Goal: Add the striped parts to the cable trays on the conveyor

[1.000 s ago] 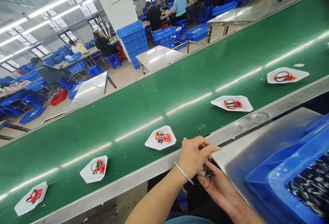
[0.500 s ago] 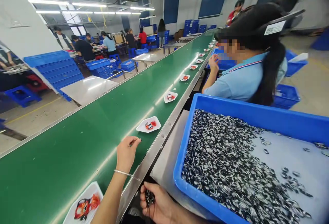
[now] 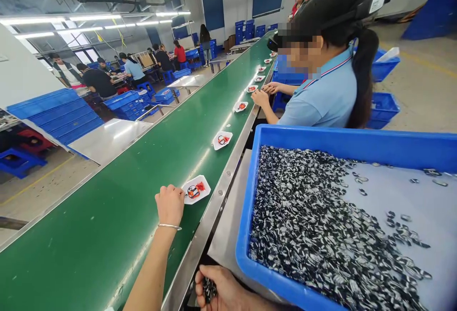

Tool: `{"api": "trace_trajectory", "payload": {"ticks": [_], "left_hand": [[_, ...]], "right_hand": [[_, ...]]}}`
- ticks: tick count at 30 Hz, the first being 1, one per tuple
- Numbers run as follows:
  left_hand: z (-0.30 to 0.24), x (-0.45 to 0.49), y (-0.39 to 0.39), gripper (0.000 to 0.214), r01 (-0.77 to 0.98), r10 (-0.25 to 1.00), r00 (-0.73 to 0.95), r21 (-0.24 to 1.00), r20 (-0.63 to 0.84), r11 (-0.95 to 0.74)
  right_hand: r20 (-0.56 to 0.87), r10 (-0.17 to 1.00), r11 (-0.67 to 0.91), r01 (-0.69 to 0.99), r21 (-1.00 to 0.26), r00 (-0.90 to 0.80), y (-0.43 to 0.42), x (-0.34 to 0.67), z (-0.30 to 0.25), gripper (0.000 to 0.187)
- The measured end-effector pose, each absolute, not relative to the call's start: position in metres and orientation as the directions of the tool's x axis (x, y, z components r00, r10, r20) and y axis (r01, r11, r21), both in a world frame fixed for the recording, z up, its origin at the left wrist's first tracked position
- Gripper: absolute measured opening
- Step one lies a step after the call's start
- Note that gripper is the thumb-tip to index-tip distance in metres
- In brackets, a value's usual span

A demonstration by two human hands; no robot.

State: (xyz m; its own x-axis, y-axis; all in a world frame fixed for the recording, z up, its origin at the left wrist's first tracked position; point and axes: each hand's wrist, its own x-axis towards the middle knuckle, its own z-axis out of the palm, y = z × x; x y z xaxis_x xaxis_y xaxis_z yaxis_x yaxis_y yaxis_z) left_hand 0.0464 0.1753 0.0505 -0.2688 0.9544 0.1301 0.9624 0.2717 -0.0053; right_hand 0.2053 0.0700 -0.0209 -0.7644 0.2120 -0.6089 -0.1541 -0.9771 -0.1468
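My left hand [image 3: 169, 204], with a thin bracelet on the wrist, reaches over the green conveyor belt [image 3: 107, 215]. Its fingers are curled shut against the left edge of a white tray [image 3: 203, 193] that carries a black ring and red pieces. What the fingers pinch is hidden. My right hand [image 3: 223, 294] sits low at the bottom edge, below the belt's metal rail. It is cupped round a handful of small black-and-white parts [image 3: 209, 289].
A big blue bin [image 3: 246, 215] heaped with the same small parts [image 3: 314, 215] stands to my right. More white trays [image 3: 222, 139] ride the belt further on. A co-worker in a light blue shirt [image 3: 321, 96] sits at the belt just beyond the bin. Other people work across the aisle.
My view swung right along the belt. My left hand went from my right hand out over the belt, and the white tray has come up against it. My right hand stayed low.
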Motion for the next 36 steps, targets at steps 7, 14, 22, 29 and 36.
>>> {"api": "trace_trajectory", "payload": {"ticks": [7,14,22,29,36], "left_hand": [[0.056,0.049,0.157,0.032,0.956,0.953,-0.278,-0.057,0.123,0.286],[0.031,0.092,0.051,0.027,0.982,0.956,-0.073,0.188,0.285,0.019],[-0.029,0.132,-0.009,0.033,0.985,0.825,-0.042,0.161,0.564,-0.06],[-0.033,0.136,-0.012,0.031,0.966,0.806,-0.025,0.221,0.592,-0.132],[-0.035,0.137,-0.012,0.017,0.981,0.772,-0.012,0.157,0.636,-0.114]], "right_hand": [[-0.568,0.255,-0.967,-0.202,-0.156,-0.783,0.066,0.206,-0.027,0.034],[-0.547,0.349,-0.933,-0.334,-0.132,-0.761,0.061,0.206,-0.021,0.024],[-0.487,0.165,-0.93,-0.3,0.214,-0.858,0.058,0.209,-0.025,0.022],[-0.45,0.126,-0.923,-0.271,0.274,-0.884,0.062,0.214,-0.011,0.02],[-0.483,0.148,-0.961,-0.24,0.135,-0.863,0.058,0.212,-0.017,0.026]]}}
